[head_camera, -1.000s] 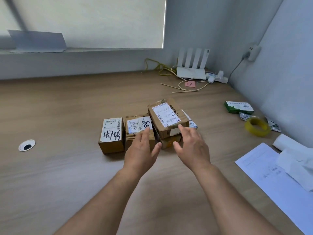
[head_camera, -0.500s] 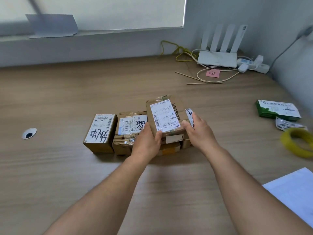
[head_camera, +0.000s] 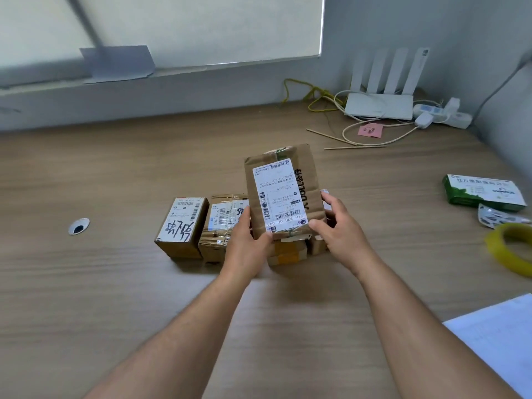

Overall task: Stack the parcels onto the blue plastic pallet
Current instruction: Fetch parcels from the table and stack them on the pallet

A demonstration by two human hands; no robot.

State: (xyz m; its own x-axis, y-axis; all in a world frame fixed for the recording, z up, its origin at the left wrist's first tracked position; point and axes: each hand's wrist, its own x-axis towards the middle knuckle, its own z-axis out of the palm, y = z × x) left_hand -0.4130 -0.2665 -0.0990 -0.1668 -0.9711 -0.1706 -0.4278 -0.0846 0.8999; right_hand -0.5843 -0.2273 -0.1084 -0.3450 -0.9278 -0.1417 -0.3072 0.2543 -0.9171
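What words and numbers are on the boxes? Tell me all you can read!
"516 K20 00 094": label on the held parcel, upside down.
"DOLLA": printed on its cardboard, last letter unclear.
"530-": label on the middle parcel, rest blurred.
Handwriting on the left parcel: not legible.
Print on the green box: too blurred.

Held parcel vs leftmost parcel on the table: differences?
The held parcel is tilted up, gripped by left hand and right hand; leftmost parcel sits flat, untouched. Leftmost parcel's label bears black handwriting; held parcel's label is print only. Both are brown cardboard with white barcode labels.
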